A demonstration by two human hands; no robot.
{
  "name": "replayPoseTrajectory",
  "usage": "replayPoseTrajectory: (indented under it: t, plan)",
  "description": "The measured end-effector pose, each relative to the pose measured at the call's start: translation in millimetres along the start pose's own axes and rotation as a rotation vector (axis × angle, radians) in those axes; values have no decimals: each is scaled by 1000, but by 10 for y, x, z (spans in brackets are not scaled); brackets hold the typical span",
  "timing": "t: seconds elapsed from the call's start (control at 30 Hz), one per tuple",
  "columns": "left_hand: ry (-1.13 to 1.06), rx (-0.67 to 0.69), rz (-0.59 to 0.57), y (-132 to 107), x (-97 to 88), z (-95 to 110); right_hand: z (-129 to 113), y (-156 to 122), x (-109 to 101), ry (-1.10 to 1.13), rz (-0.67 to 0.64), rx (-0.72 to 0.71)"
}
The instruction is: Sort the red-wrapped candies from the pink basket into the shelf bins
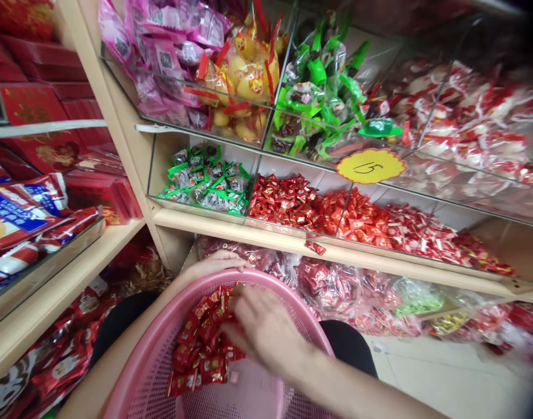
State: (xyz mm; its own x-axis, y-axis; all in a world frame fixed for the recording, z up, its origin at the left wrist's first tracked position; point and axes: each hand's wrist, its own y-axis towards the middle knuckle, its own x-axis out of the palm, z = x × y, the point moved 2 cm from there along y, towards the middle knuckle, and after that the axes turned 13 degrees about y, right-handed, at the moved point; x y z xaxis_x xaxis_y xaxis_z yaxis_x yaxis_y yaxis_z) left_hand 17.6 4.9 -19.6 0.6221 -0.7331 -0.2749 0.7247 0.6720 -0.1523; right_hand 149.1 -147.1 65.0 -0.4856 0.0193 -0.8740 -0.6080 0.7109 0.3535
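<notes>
A pink plastic basket (pixel 131 361) with mesh sides rests between my knees. My left hand (pixel 216 263) is closed over its far rim, the forearm running along the outside of the left wall. Inside lies a heap of red-and-gold wrapped candies (pixel 201 331), gathered toward the far left of the bottom. My right hand (pixel 262 320) reaches in from the right and touches the heap's right side. Motion smears its fingers, so whether they grip any candy is unclear.
Ahead, glass-fronted shelf bins hold red candies (pixel 281 201), green-wrapped candies (pixel 209 180) and pink packets (pixel 170 52). A yellow price tag (pixel 371 166) hangs there. One loose candy (pixel 315 248) lies on the wooden ledge (pixel 258 233). Bagged candies (pixel 331 285) sit beneath; snack packs (pixel 26 212) stand left.
</notes>
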Motion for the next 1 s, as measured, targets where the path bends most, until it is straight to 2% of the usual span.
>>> replayPoseTrajectory:
  t: [0.1,0.2,0.3,0.4,0.5,0.67,1.0]
  plan:
    - [21,-15,13,-18,17,23,387,276,-592,59,192,55]
    - [15,-28,13,-28,27,52,946,503,-1071,79,322,162]
    - [-22,-23,12,-14,21,40,1523,663,-1269,132,222,317]
    - [-15,-42,3,11,1,-2,1932,762,-1202,253,44,470]
    - [-2,-39,-12,24,-16,-14,2114,833,-1036,324,-54,512]
    - [17,-24,-10,28,-25,-3,2187,894,-854,378,-117,505]
    - [49,-42,14,29,-12,15,2218,839,-874,425,-58,478]
